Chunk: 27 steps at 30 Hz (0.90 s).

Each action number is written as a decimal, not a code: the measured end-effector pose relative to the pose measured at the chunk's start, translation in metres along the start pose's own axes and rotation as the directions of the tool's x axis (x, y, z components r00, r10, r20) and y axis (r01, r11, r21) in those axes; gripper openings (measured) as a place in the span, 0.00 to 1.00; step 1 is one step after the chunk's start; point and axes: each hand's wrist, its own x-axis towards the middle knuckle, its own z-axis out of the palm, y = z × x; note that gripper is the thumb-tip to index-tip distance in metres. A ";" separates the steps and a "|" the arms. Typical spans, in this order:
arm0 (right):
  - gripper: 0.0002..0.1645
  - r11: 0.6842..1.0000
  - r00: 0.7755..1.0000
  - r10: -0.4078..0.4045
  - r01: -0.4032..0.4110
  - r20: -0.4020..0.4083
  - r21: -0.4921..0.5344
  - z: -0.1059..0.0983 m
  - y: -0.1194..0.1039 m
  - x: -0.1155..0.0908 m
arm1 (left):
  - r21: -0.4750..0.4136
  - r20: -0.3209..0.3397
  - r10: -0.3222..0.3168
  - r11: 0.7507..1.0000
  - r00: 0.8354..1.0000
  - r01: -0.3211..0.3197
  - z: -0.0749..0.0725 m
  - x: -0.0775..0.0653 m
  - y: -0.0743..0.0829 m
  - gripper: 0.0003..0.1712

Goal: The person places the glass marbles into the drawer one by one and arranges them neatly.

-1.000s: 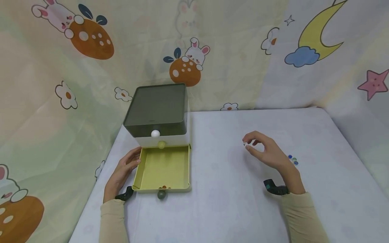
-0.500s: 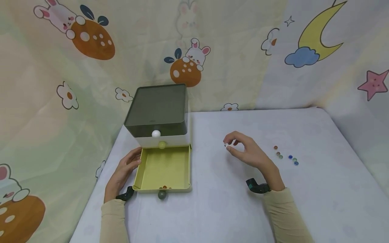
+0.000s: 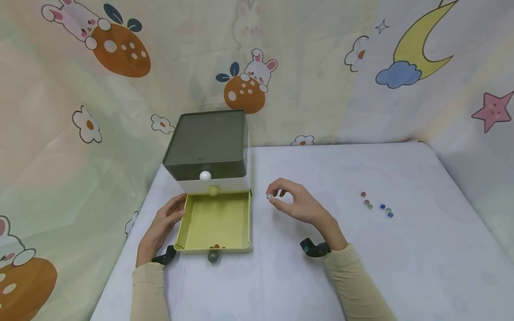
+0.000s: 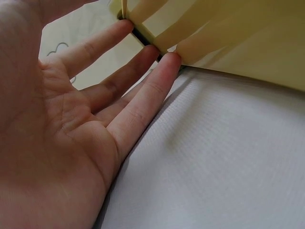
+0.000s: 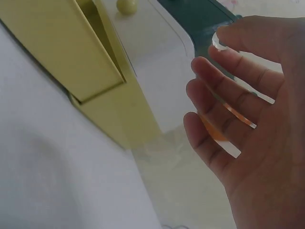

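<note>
My right hand (image 3: 297,204) pinches a small whitish marble (image 3: 269,196) between thumb and index finger, in the air just right of the pulled-out yellow drawer (image 3: 218,220). The other fingers are spread in the right wrist view, where the marble (image 5: 219,42) shows as a pale round edge. Fingertips of my left hand (image 3: 162,227) touch the drawer's left outer wall; in the left wrist view its fingers (image 4: 143,105) are nearly straight. Some orange-brown marbles (image 3: 217,246) lie inside the drawer at its front wall, which partly hides them.
The drawer belongs to a small cabinet (image 3: 206,140) with a dark green top and round knobs, at the table's back left. Several coloured marbles (image 3: 369,206) lie on the white tablecloth (image 3: 425,249) at right. A patterned curtain (image 3: 313,89) hangs behind.
My right hand has moved left across the table with the marble, close to the drawer, uncovering marbles on the cloth. The left hand stays at the drawer's side.
</note>
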 end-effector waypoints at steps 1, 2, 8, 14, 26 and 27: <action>0.07 1.000 1.000 -0.006 0.006 0.009 0.001 0.004 -0.001 0.002 | 0.001 0.001 0.003 1.000 1.000 -0.003 0.000 0.000 0.000 0.38; 0.07 1.000 1.000 -0.014 0.014 0.017 0.002 0.007 -0.002 0.005 | 0.001 0.002 0.005 1.000 1.000 -0.005 0.000 0.000 0.000 0.38; 0.07 0.999 0.998 -0.049 0.049 0.045 0.017 0.021 -0.008 0.017 | -0.002 0.004 0.014 1.000 1.000 -0.014 -0.001 0.001 -0.001 0.38; 0.06 0.998 0.995 -0.065 0.064 0.075 0.017 0.032 -0.013 0.029 | -0.005 0.003 0.008 1.000 1.000 -0.008 0.000 0.000 -0.003 0.38; 0.06 0.995 0.985 -0.092 0.094 0.143 -0.010 0.056 -0.020 0.054 | -0.005 -0.007 0.008 1.000 1.000 -0.008 -0.001 0.000 -0.002 0.38; 0.06 0.996 0.984 -0.090 0.093 0.151 -0.011 0.058 -0.021 0.056 | -0.006 -0.006 0.009 1.000 1.000 -0.009 -0.001 0.000 -0.002 0.38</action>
